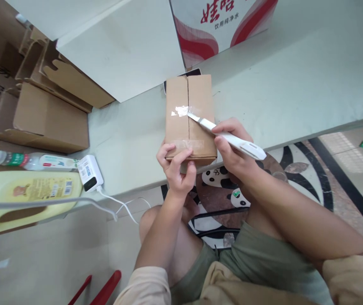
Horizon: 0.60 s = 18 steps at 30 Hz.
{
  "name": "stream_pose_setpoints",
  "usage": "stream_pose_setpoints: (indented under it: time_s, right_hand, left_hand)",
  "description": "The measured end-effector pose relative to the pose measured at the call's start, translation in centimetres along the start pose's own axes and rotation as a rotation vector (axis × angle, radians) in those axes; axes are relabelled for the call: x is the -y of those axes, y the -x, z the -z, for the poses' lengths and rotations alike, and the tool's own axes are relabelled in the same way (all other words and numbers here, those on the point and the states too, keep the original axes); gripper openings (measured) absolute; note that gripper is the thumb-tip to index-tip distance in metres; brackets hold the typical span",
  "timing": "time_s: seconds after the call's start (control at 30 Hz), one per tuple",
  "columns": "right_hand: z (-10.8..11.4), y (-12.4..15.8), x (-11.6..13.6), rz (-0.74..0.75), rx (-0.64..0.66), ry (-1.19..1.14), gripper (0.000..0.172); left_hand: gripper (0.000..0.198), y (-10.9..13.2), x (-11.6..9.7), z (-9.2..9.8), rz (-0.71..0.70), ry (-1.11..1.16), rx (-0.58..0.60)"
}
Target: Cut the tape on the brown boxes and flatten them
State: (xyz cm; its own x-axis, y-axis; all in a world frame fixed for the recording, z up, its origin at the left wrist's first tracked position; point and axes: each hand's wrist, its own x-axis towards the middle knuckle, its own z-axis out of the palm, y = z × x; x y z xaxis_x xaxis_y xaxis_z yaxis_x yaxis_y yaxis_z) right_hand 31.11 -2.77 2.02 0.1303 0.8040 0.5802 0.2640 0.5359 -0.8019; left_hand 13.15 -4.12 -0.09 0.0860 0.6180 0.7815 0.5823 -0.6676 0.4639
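A small brown cardboard box point(177, 91) lies at the table's front edge, its top flaps meeting in a lengthwise seam. Clear tape crosses the near end, and a shiny, crumpled patch of tape point(180, 111) sits mid-seam. My left hand point(178, 167) grips the near end of the box, fingers on top and thumb against the front side. In my right hand point(232, 146) is a white utility knife point(245, 146) with its blade out. The blade tip touches or is just above the seam beside the tape patch. Under the far end of the box, a dark flat object point(194, 72) partly shows.
Behind stand a white box point(121, 46) and a red-and-white carton point(194, 38). Cardboard boxes point(51, 114), a water bottle point(35, 161), a yellow jug point(19, 182) and a white device point(90, 171) with a cable are at left. The pale tablecloth point(295, 84) extends right.
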Motion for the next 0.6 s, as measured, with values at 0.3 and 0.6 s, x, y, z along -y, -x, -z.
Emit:
stream_pose_setpoints:
  time_s: [0.3,0.6]
  right_hand:
    - [-0.7,0.1,-0.1,0.148,0.009,0.072,0.014]
    - [-1.7,0.6,-1.5,0.023,-0.196,0.0,0.026]
  left_hand:
    - [0.026,-0.2,0.9,1.0,-0.046,-0.003,0.039]
    - [0.027,-0.3,1.0,1.2,-0.063,0.016,0.05]
